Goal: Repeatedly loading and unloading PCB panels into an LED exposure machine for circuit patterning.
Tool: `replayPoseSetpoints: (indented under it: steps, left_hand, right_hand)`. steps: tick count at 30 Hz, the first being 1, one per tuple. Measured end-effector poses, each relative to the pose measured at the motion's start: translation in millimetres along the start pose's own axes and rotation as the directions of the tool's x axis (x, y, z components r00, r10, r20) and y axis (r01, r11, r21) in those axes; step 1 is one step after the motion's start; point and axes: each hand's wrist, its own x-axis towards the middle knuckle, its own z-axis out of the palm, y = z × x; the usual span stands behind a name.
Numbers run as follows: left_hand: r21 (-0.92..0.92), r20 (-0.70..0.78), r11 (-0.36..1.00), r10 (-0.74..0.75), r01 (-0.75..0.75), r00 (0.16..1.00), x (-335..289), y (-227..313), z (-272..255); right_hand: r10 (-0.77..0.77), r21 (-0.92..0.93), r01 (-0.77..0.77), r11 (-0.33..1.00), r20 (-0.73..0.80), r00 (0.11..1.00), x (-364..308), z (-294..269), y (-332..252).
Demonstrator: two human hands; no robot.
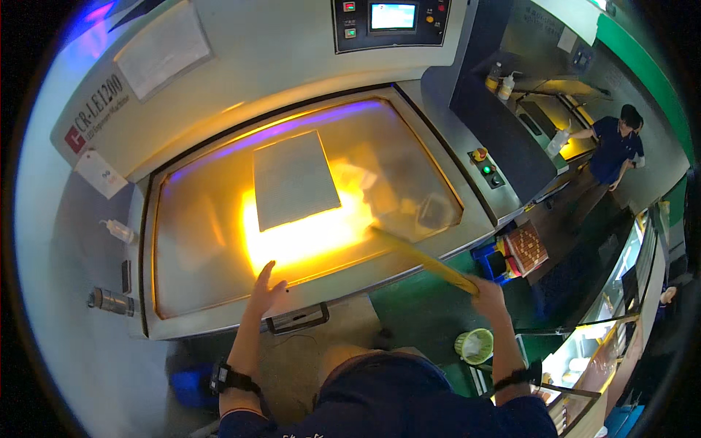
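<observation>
My right hand point(488, 298) is closed on one end of a long, flat yellow piece point(427, 264). The piece slants left over the machine's front edge, its far end above the lit bed; whether it is a thin board seen edge-on or a strip, I cannot tell. Fingers apart, my left hand point(269, 290) holds nothing and hovers by the front edge of the metal-framed bed point(201, 270). Beyond it, a grey rectangular panel point(293, 181) lies on the bed in a bright yellow glow, touched by neither hand.
A screen panel point(392, 18) sits above the bed, and a button box point(485, 168) at its right. On the left stand a white bottle point(118, 231) and a metal cylinder point(111, 301). A green basket point(475, 346) is on the floor. A co-worker point(617, 146) stands at another machine, far right.
</observation>
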Motion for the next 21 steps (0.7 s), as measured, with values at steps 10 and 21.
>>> replayPoseSetpoints:
  steps: [10, 21]
  left_hand:
    - [0.861, 0.268, 0.48, -0.144, -0.17, 0.953, 17, 50, 40]
    - [0.542, 0.328, 0.833, -0.084, -0.114, 0.941, 372, -26, -107]
  right_hand:
    - [-0.662, -0.082, 0.7, 0.71, 0.264, 0.702, 186, 114, -147]
    - [-0.442, -0.113, 0.512, 0.851, 0.371, 0.817, 525, 141, -284]
